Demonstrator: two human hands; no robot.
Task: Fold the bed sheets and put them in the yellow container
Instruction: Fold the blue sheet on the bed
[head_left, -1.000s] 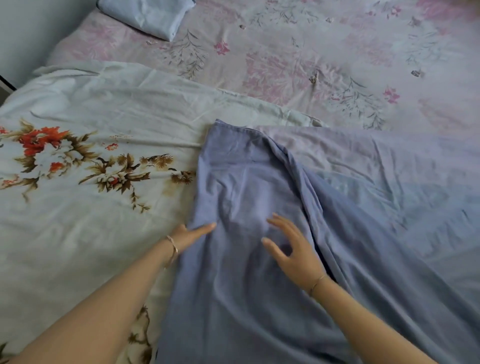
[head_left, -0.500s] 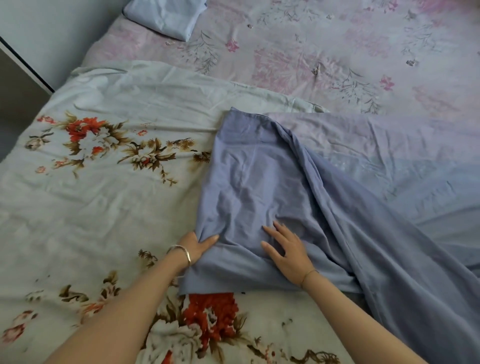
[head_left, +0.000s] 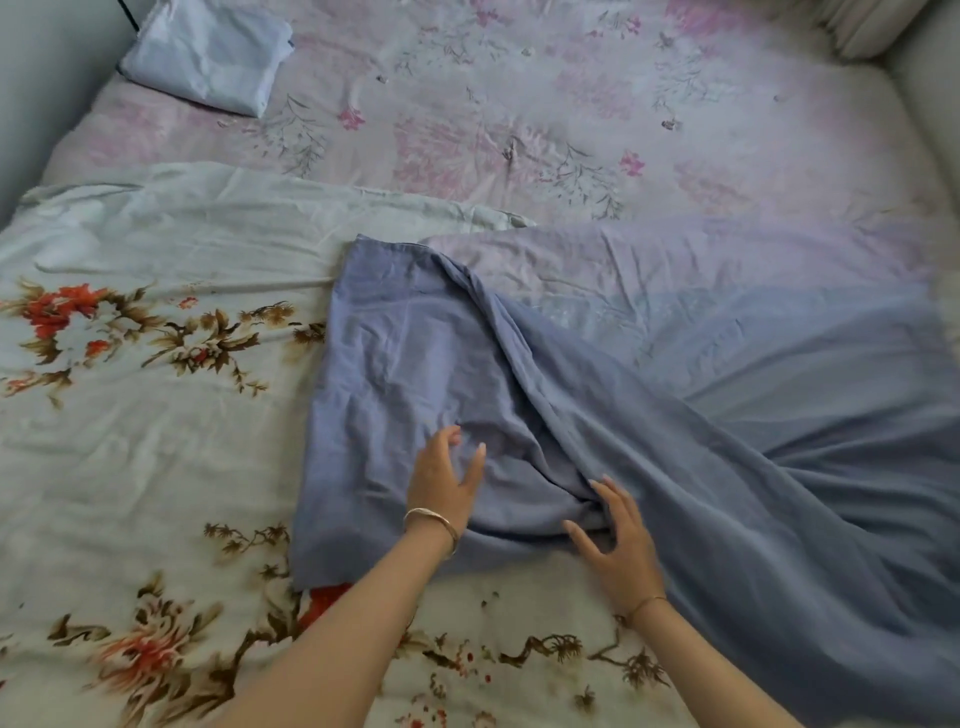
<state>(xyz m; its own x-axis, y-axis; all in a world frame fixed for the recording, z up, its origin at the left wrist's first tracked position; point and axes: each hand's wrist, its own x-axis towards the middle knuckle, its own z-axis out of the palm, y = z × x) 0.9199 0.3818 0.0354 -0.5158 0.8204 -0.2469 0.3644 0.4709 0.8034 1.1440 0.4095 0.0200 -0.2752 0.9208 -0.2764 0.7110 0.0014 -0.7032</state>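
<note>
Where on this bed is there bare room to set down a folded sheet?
Widest free patch: the pink-flowered cover, between the folded pale cloth at far left and the far edge of the blue sheet. Also free: the flat orange-flowered sheet left of it. Crowded: near centre and right, where the blue sheet bunches by the left hand and right hand.

Pink-flowered bed cover (head_left: 519, 104) spread over far half of bed, wrinkled, grey-green sprigs among blooms, small pucker (head_left: 511, 150) near its middle
Plain grey wall (head_left: 47, 78) along left edge
Thin black cable (head_left: 127, 13) at top left, by wall
Pale ribbed cushion (head_left: 872, 26) in top right corner, partly cut off
Grey padded edge (head_left: 930, 93) down right side
</note>
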